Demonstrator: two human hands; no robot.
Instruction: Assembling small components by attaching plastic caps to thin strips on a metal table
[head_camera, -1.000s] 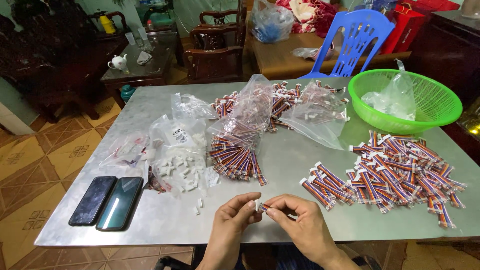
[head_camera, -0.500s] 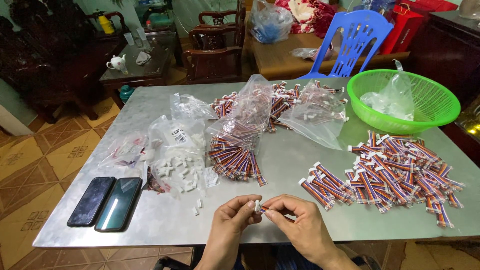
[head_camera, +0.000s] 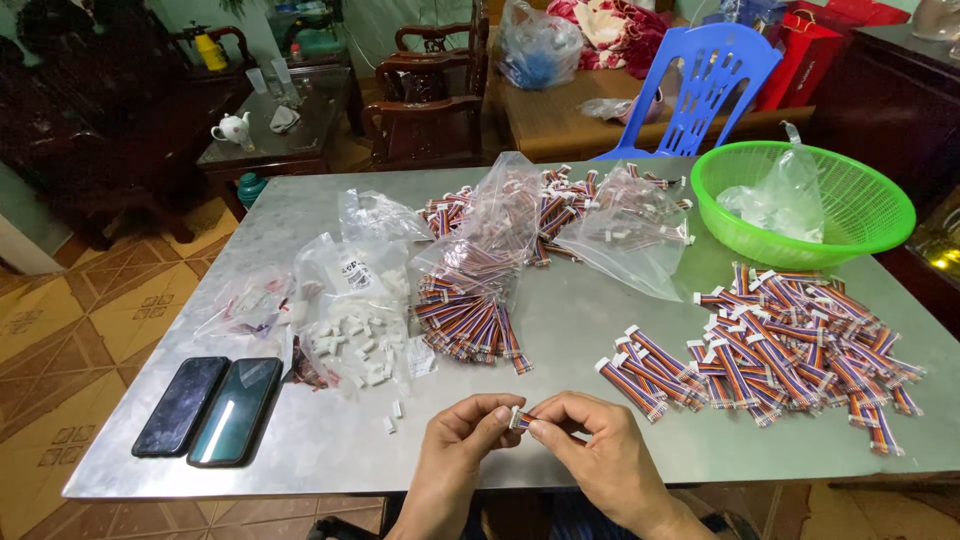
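Head view: both hands pinch one small cable piece.
Left hand (head_camera: 455, 450) and right hand (head_camera: 600, 455) each keep a closed grip on the striped cable piece (head_camera: 521, 420) above the table (head_camera: 560, 330).

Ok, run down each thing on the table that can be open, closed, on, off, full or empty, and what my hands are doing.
Left hand: pinching the small white connector.
Right hand: pinching the cable piece at that connector.
Two phones: flat, screens dark.
Green basket: upright, holding a clear bag.
Bag of white connectors: open, some spilled out.
Loose striped cables: heaped, unbagged.
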